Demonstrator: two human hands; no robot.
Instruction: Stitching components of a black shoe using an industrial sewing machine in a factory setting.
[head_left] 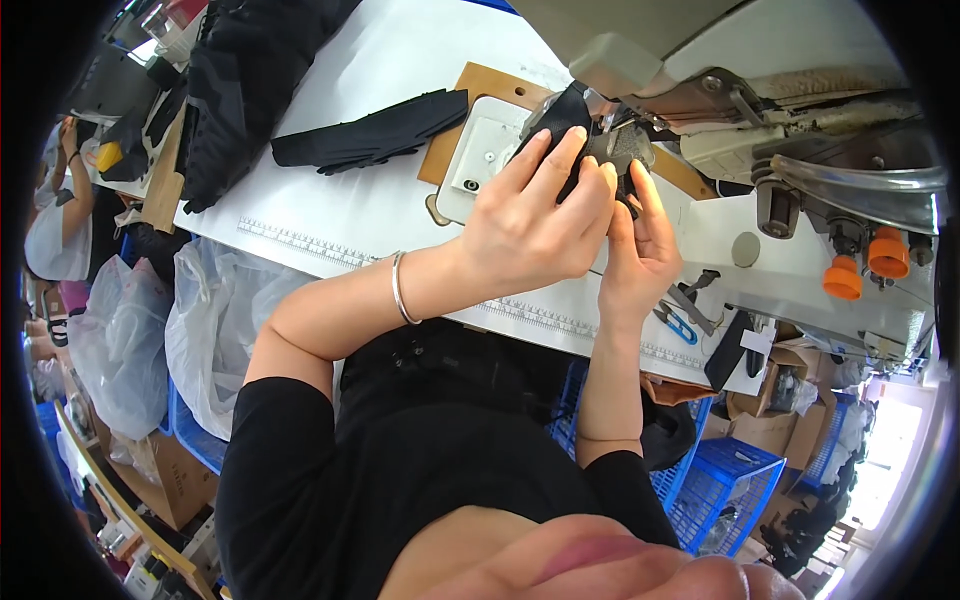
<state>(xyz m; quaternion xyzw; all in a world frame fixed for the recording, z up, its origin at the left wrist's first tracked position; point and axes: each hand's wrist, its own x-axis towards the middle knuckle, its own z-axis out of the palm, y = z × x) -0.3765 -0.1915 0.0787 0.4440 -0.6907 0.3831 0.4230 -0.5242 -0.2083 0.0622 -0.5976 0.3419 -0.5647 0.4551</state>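
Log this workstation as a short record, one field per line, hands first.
Left hand: fingertips resting on a black fabric piece; thumb hidden
Right hand: thumb and forefinger appear to pinch the near edge of that piece
Machine: sewing machine, its head above the fabric
Left of the work: a folded dark fabric stack on the white table
Right of the hands: blue-handled snips
Wrist: silver bangle on the left
Below table level: plastic bags at left, blue crate at right

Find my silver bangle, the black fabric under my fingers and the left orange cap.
Silver bangle [397, 287], head view: mid-band.
Black fabric [567, 108], head view: exposed upper part.
Left orange cap [842, 279], head view: its side.
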